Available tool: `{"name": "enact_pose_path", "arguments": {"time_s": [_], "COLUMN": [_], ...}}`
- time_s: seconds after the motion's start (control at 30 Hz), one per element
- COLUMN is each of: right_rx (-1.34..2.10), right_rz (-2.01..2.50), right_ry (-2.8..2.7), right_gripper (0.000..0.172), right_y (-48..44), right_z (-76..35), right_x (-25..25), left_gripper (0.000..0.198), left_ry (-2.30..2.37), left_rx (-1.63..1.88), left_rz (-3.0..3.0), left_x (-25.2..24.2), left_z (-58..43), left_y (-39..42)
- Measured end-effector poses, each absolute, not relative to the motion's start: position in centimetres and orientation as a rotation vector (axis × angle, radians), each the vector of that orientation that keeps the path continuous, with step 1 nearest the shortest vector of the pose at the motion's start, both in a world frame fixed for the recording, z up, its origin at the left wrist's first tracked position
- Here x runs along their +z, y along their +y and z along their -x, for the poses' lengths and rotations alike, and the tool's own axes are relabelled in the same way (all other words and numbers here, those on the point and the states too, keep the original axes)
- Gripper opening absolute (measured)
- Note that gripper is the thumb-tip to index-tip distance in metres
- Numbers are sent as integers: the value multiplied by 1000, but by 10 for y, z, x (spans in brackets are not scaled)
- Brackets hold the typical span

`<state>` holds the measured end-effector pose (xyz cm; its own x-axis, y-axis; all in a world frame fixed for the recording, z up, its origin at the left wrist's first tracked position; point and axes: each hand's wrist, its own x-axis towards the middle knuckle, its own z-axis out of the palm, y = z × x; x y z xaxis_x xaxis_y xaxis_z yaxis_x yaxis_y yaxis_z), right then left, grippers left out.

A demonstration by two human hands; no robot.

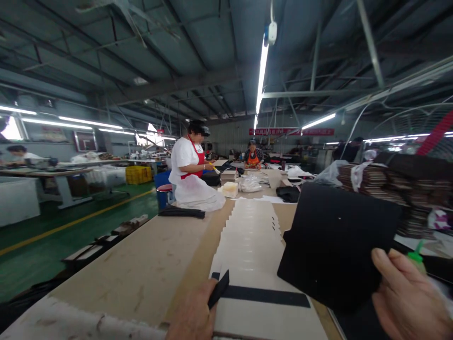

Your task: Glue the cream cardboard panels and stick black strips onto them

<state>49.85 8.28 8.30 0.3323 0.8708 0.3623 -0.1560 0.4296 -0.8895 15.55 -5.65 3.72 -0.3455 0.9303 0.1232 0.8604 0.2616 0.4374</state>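
Observation:
My right hand (406,297) grips a flat black sheet (336,241) by its lower right corner and holds it tilted above the table. My left hand (193,316), at the bottom edge, pinches the end of a narrow black strip (262,296). That strip lies across the nearest of a row of overlapping white card pieces (251,231) on the brown worktable (141,264). Most of the left hand's fingers are cut off by the frame.
A tall stack of dark pieces (399,189) stands at the right, with a green-capped bottle (417,257) below it. A person in a white shirt and red apron (189,165) works further along the table, another sits behind. Green floor and low pallets (106,241) lie left.

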Motion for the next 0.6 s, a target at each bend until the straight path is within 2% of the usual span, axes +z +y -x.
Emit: {"name": "enact_pose_path", "arguments": {"time_s": [0.13, 0.27, 0.6], "right_rx": [1200, 1328, 1577], "right_rz": [724, 709, 783], "right_ry": [-750, -688, -744], "right_gripper": [36, 35, 49], "right_y": [84, 83, 59], "right_z": [-483, -473, -436], "right_x": [80, 71, 75], "left_gripper": [42, 41, 29], "left_ry": [2314, 2275, 2130], "left_rx": [899, 1082, 1296], "left_rz": [-1696, -1699, -1783], "left_x": [42, 43, 69], "left_z": [-149, -144, -154], "left_y": [-61, -69, -98]}}
